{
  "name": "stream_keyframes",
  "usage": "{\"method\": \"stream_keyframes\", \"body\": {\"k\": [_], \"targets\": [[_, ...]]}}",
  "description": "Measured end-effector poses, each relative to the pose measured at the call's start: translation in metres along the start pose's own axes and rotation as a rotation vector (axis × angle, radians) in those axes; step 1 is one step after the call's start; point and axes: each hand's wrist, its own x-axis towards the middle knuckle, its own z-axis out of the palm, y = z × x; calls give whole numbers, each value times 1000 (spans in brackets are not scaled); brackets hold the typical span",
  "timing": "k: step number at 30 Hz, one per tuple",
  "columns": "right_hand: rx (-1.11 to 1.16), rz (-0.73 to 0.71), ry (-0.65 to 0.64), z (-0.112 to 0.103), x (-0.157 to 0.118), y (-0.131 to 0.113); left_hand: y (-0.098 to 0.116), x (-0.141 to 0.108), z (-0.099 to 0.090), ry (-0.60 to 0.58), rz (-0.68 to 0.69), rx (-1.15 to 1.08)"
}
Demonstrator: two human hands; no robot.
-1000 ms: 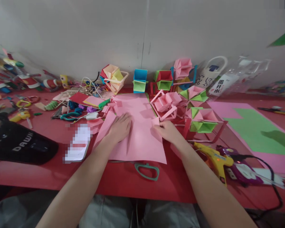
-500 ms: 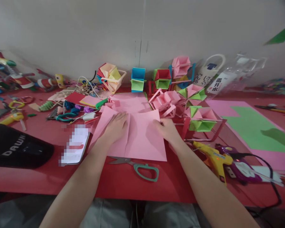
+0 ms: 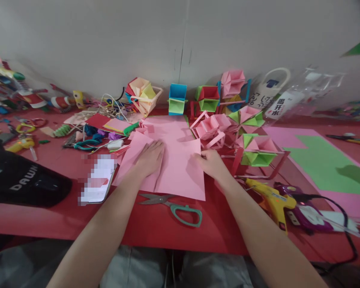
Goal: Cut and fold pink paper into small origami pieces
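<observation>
Pink paper point(image 3: 180, 168) lies in front of me, with a fold or edge running down between its left and right parts. My left hand point(image 3: 151, 158) rests flat on the left part, fingers stretched out. At the right edge my right hand point(image 3: 208, 162) pinches the pink paper between thumb and curled fingers. Just below the paper's lower edge is a pair of scissors point(image 3: 171, 204) with green handles, its blades pointing left. More pink paper point(image 3: 171, 127) lies behind, partly covered.
Folded paper lanterns point(image 3: 256, 150) stand at the back and right. To the right are a yellow glue gun point(image 3: 271, 200) with its cord and a green sheet point(image 3: 327, 160). A phone point(image 3: 99, 180) and a black tumbler point(image 3: 27, 180) are left. Craft scraps crowd the back left.
The right part of the pink paper has shifted slightly left, its lower right corner moving in with my right hand. The whole view has also shifted a little.
</observation>
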Motion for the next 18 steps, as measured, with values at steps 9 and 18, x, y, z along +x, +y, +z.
{"method": "stream_keyframes", "body": {"k": [9, 18], "targets": [[-39, 12, -22, -1, 0, -3, 0, -1, -1, 5, 10, -22], [-34, 37, -14, 1, 0, 1, -3, -2, 5, 178, 20, -163]]}}
